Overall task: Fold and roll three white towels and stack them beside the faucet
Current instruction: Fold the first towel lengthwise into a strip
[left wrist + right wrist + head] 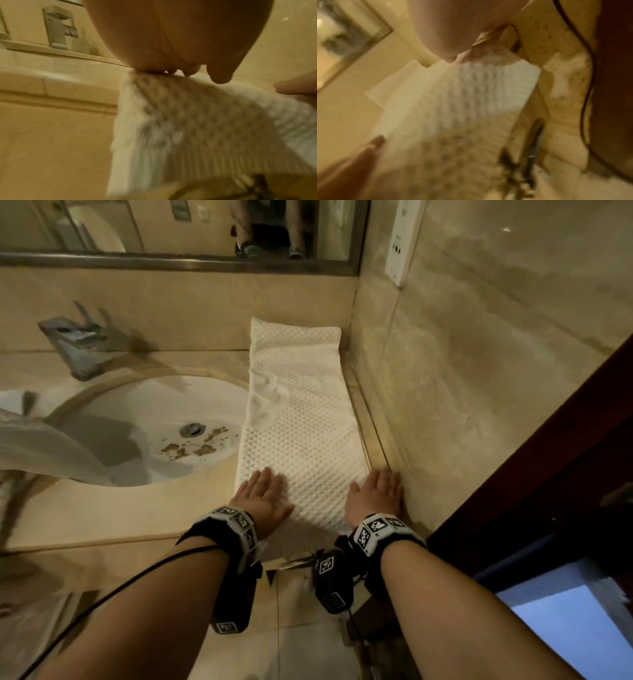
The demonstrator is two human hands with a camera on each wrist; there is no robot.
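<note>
Neither grip closes on anything: the left hand [261,497] and the right hand [376,496] both lie flat, fingers straight, pressing the near end of the towel [296,419]. That white, waffle-textured towel is folded into a long strip on the table [102,508], running from the near edge, where its end hangs over, back to the wall below the mirror [178,231]. Its right side lies just beside the side wall; its left side overlaps the rim of the sink [154,422]. A few ripples show along its left edge about halfway up. The faucet [77,344] stands behind the sink, left of the towel and apart from it. Both wrist views are blurred.
</note>
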